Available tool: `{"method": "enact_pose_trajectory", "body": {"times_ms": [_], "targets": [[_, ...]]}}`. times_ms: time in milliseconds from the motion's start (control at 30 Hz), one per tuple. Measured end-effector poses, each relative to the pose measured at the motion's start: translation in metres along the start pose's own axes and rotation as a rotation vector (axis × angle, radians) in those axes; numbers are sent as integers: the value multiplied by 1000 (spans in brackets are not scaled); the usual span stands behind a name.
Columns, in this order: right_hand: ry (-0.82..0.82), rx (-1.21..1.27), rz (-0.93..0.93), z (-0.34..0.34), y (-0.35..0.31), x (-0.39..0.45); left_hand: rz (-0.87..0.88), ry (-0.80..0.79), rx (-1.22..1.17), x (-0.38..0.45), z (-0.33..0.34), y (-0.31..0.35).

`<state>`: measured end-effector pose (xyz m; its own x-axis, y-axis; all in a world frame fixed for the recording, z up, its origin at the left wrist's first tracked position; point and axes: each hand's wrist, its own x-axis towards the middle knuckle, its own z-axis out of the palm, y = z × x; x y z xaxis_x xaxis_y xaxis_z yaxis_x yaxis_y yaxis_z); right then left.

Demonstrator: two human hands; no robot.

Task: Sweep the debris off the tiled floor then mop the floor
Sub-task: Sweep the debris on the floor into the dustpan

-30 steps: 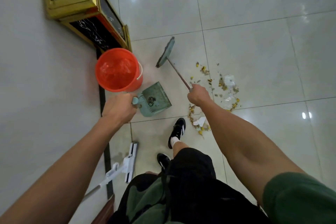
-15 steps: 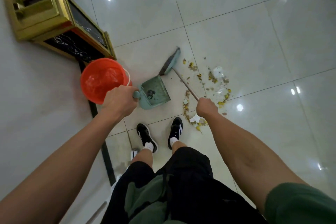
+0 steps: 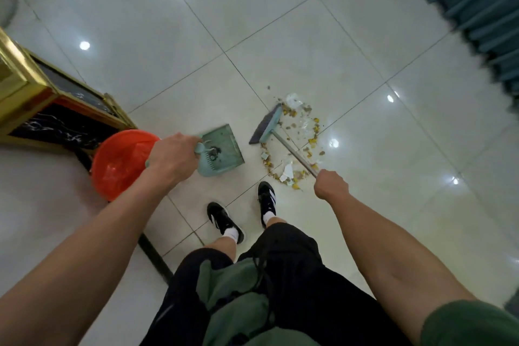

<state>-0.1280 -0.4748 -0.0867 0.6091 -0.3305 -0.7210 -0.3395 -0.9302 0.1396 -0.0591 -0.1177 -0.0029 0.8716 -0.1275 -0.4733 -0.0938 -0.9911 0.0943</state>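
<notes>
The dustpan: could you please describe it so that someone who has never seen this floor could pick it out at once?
Start at the gold-framed stand on the left and the round orange bucket beside it. Just right of the bucket, the left hand grips the dustpan, a flat pale-green tray with a toothed comb edge near its handle. Unlike the broom to its right, it is a flat, roughly square scoop with no bristles.

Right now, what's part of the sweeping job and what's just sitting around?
In use: broom, held by right hand; dustpan, held by left hand; debris.
Sitting around: orange bucket, gold stand, teal curtain.
</notes>
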Motion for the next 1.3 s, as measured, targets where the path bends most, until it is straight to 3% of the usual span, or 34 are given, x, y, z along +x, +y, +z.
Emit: {"method": "enact_pose_trajectory", "body": {"times_ms": [467, 1033, 1300], "targets": [[121, 78, -33, -26, -56, -21, 74, -37, 34, 20, -25, -27], [27, 594, 1, -130, -149, 124, 68, -56, 157, 141, -82, -8], [11, 512, 89, -135, -118, 144, 155, -75, 216, 180, -97, 22]]}}
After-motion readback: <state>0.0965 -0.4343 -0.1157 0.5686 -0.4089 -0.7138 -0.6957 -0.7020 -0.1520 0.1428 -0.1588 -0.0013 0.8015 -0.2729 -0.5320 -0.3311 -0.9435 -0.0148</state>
